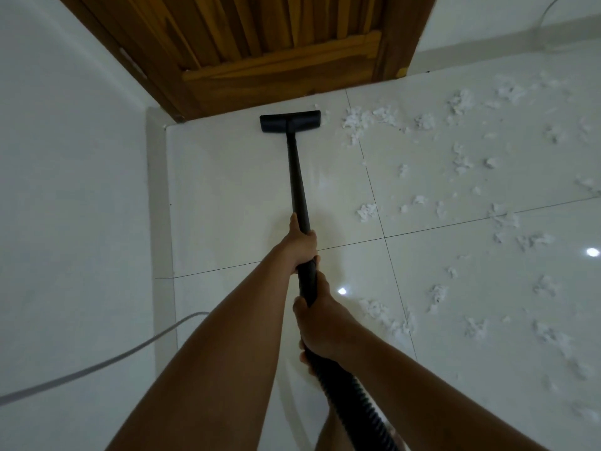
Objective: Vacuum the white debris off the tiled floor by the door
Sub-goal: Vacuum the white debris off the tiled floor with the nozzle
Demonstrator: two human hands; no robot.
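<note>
A black vacuum wand [297, 177] runs from my hands to a flat black floor head [290, 121], which lies on the white tiled floor [227, 190] just in front of the wooden door [276, 43]. My left hand [300, 244] grips the wand higher up. My right hand [317, 323] grips it lower, where the ribbed black hose [354, 395] begins. White debris [367, 120] lies in clumps right of the floor head and spreads over the tiles to the right [504, 219].
A white wall [65, 190] with a tiled skirting [159, 206] closes the left side. A grey cable [97, 362] hangs across it at lower left. The dark door frame [400, 43] stands at upper right. Ceiling lights reflect on the glossy tiles.
</note>
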